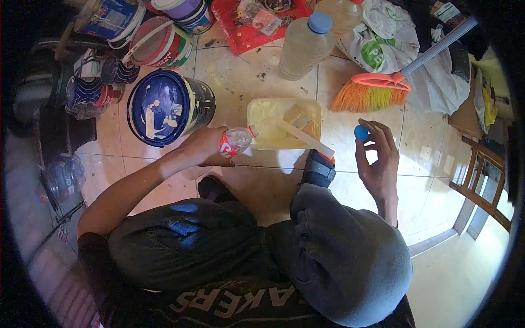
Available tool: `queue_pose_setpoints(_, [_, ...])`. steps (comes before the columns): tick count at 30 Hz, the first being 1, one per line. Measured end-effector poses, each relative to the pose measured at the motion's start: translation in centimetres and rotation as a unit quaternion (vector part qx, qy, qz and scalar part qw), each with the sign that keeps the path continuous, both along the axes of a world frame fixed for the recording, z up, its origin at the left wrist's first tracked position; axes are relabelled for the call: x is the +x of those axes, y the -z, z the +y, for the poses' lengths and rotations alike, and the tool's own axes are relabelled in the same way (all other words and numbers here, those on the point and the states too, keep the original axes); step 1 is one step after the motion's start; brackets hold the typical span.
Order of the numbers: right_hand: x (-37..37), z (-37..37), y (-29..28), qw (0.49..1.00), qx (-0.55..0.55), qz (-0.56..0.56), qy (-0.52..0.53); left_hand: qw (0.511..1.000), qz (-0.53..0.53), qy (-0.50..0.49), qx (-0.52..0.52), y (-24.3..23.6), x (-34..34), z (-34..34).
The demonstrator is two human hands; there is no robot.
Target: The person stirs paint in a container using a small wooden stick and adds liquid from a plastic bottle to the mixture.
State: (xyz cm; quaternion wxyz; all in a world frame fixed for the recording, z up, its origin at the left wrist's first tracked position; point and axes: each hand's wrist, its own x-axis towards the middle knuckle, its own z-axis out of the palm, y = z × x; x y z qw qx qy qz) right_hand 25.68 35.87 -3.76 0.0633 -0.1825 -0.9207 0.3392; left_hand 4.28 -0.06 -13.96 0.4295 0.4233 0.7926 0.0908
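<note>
My left hand [210,146] is wrapped round a clear plastic bottle [238,139] with a red label. The bottle lies tilted, its open mouth at the left rim of a pale yellow tray [262,142]. Between the thumb and fingers of my right hand [377,158] is a blue bottle cap [361,133], held to the right of the tray. A paintbrush [309,136] with a wooden handle rests in the tray, its handle reaching out over the near right corner. Whether liquid leaves the bottle, I cannot tell.
A lidded dark blue paint bucket [158,106] stands left. Behind are a red-lidded bucket [156,44], a red tray of small items [240,33] and a large blue-capped bottle [306,49]. An orange broom [377,90] and white plastic bags [391,33] lie at right.
</note>
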Motion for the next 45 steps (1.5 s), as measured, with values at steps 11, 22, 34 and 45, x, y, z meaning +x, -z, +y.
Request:
queue_pose_setpoints(11, [-5.2, -3.5, -1.1, 0.984, -0.111, 0.015, -0.135, 0.999, -0.021, -0.021, 0.015, -0.7, -0.3, -0.2])
queue_pose_setpoints(22, [-9.6, -6.3, -2.0, 0.933, -0.050, 0.066, -0.349, 0.979, 0.087, -0.016, 0.184, -4.4, 1.5, 5.5])
queue_pose_setpoints(34, [-9.4, -2.3, -8.6, 0.936, -0.036, 0.211, -0.279, 0.934, -0.063, -0.030, 0.351, -2.1, -5.1, 7.9])
queue_pose_setpoints(45, [-7.1, -1.3, -11.3, 0.951, 0.147, 0.115, -0.248, 0.937, -0.063, 0.028, 0.343, -13.0, -0.7, 12.9])
